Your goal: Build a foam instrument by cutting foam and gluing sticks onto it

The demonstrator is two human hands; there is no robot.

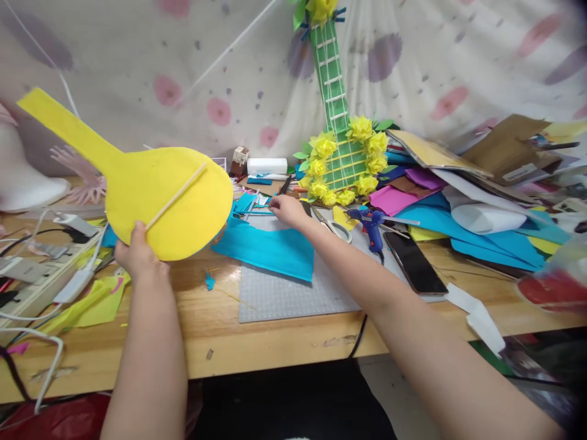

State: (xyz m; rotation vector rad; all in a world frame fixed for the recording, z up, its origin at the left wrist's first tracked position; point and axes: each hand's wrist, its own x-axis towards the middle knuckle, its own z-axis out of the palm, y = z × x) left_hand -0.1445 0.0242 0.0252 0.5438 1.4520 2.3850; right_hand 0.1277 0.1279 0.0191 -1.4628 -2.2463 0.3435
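My left hand [140,253] holds up a yellow guitar-shaped cutout [197,214] by the lower edge of its round body, thumb on the front face. A thin wooden stick [177,195] lies slantwise across that face, its lower end at my thumb. The cutout's neck points to the upper left. My right hand [288,209] is stretched to the back of the table, fingers pinched at the end of a thin blue stick [257,213]. Below it a blue sheet [270,249] lies partly over the grey cutting mat [275,305].
A green guitar shape with yellow flowers [337,110] leans against the curtain. Scissors [332,225], a blue glue gun [371,226] and a phone [415,263] lie to the right. Coloured sheets [486,229] are piled beyond them. A power strip [50,287] with cables is at left.
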